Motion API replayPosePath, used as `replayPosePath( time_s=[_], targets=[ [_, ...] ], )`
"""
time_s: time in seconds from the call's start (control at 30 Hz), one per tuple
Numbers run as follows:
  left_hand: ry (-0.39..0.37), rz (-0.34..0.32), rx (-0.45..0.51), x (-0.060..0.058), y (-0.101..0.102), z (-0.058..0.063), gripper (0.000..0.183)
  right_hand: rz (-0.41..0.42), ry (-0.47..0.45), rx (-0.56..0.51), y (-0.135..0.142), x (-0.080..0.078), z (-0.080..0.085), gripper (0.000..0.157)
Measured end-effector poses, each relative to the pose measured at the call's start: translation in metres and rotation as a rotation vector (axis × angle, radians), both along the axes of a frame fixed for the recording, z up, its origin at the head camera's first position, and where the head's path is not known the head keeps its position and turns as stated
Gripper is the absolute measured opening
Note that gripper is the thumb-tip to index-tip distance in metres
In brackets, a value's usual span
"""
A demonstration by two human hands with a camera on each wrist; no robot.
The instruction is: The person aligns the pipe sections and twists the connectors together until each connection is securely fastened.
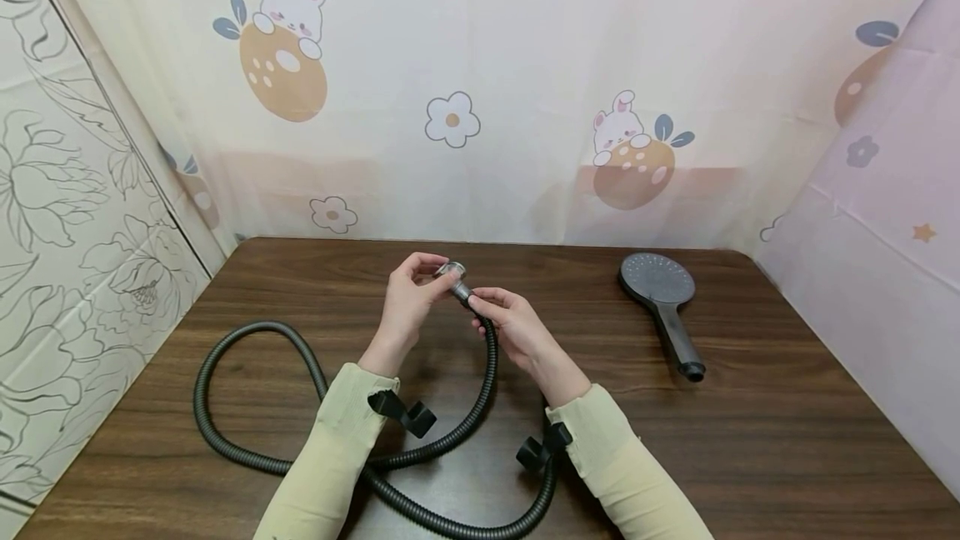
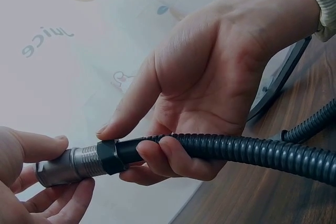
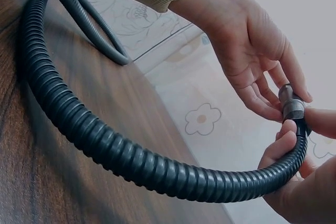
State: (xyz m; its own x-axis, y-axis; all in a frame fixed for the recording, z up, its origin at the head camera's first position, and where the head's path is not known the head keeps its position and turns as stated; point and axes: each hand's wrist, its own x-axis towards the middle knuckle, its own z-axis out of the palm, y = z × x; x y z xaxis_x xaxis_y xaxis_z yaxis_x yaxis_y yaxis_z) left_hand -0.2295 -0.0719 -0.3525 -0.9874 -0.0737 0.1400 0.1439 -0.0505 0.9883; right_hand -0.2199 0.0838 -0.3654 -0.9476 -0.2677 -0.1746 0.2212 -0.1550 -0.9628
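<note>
My left hand point(image 1: 406, 304) pinches a silver metal threaded connector point(image 2: 58, 168) between thumb and fingers. My right hand point(image 1: 519, 334) grips the black hose point(image 1: 492, 365) just below it, with the thumb on the black nut point(image 2: 110, 157). In the left wrist view a band of thread shows between the connector's smooth body and the nut. The right fingers curl under the hose end. Both hands are raised above the table. On the right lies a grey shower head point(image 1: 658, 282), apart from both hands, its spray face up.
The ribbed hose loops on the left of the brown wooden table point(image 1: 750, 440) and crosses itself near the left forearm. Black straps with small black mounts sit on both wrists. A printed curtain point(image 1: 510, 40) hangs behind the table's far edge.
</note>
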Motion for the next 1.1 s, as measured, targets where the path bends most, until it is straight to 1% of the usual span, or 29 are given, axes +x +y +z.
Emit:
replayPosePath(
  time_s=[0.13,0.27,0.4,0.6,0.73,0.97,1.1],
  targets=[
    [0.005,-0.002,0.007,0.0,0.0008,0.0,0.026,0.002,0.014,0.003,0.0006,0.0001,0.0005,0.03],
    [0.005,-0.004,0.008,-0.0003,0.0011,-0.0006,0.025,0.011,-0.005,0.009,0.001,-0.0002,0.0009,0.029],
    [0.006,-0.007,0.008,-0.0002,0.0013,-0.0011,0.025,0.043,-0.013,0.004,0.0022,0.0003,0.0011,0.024],
    [0.011,-0.012,0.021,-0.0001,0.0019,-0.0014,0.025,0.086,0.025,0.0,0.0039,0.0012,-0.0001,0.016],
    [0.003,-0.012,0.026,0.0,0.0018,-0.0017,0.025,0.085,0.042,0.004,0.0039,0.0017,-0.0004,0.017],
    [0.001,-0.015,0.034,-0.0011,0.0018,-0.0019,0.025,0.074,-0.004,-0.042,0.004,0.0009,0.0013,0.013],
    [-0.003,-0.013,0.028,-0.0006,0.0016,-0.0013,0.025,0.059,-0.018,-0.054,0.0034,0.0005,0.0016,0.014]
  ],
)
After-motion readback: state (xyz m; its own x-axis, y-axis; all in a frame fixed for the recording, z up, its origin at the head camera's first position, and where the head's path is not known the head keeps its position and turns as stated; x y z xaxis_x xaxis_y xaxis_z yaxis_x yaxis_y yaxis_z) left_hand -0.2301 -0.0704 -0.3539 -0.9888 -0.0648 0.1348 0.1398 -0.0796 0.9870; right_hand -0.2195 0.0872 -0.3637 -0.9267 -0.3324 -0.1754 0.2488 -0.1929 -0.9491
